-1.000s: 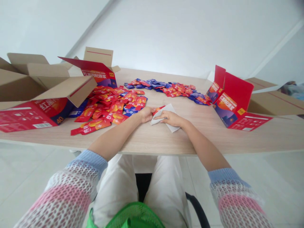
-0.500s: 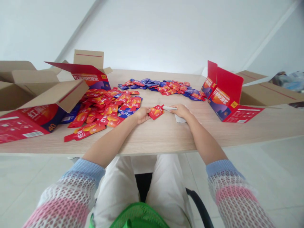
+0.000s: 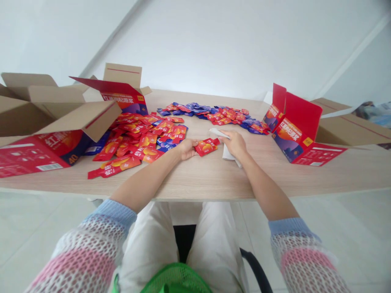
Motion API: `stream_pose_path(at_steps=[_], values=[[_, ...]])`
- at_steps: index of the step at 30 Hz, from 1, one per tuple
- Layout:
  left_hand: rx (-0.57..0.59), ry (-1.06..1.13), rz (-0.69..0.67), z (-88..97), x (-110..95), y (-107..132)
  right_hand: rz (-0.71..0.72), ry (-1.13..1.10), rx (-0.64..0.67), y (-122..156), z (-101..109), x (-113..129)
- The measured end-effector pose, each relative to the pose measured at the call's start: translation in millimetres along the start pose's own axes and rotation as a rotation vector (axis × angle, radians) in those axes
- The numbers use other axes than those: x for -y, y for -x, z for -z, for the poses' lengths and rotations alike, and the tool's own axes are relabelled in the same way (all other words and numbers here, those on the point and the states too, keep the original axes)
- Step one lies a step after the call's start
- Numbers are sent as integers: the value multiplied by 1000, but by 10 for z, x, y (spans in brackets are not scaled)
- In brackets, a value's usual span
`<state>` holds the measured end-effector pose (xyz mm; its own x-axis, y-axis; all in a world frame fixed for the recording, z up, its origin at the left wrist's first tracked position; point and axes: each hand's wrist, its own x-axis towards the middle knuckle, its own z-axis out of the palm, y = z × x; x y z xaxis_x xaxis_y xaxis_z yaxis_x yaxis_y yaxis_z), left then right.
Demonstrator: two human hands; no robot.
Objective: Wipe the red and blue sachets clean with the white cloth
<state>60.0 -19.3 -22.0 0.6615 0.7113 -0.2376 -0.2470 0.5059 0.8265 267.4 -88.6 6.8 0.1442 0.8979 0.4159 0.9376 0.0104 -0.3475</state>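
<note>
Between the fingers of my left hand (image 3: 187, 149) is the left edge of a red pouch (image 3: 207, 147) with an orange print, its narrow neck pointing right. My right hand (image 3: 234, 145) is closed on a folded white cloth (image 3: 229, 154); one corner sticks out past the fingertips, and the rest hangs below the palm. A small gap separates the cloth from the pouch. Left of my left hand lies a heap of red pouches (image 3: 148, 140), with a few blue ones among them.
Open red cartons stand at the left (image 3: 45, 152), behind the heap (image 3: 126, 99), and at the right (image 3: 301, 138). A row of blue and red pouches (image 3: 195, 109) runs along the back of the wooden table (image 3: 198, 185). The table's front edge is close to my lap.
The red pouch has turned so its neck points more to the right. My right hand with the cloth has drawn slightly away from it. The whole view has shifted a little.
</note>
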Motion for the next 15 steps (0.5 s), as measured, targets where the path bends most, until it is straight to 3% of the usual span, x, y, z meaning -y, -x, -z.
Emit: stream_pose_path(at_steps=[3,5,15], values=[[11,-21,-13,0,3,-1,133,27,83,98,-138,246],[-4,-21,-22,-5,8,-6,145,59,142,151,-217,318],[-68,2,5,-23,-1,-17,-207,213,277,-51,-165,-91]])
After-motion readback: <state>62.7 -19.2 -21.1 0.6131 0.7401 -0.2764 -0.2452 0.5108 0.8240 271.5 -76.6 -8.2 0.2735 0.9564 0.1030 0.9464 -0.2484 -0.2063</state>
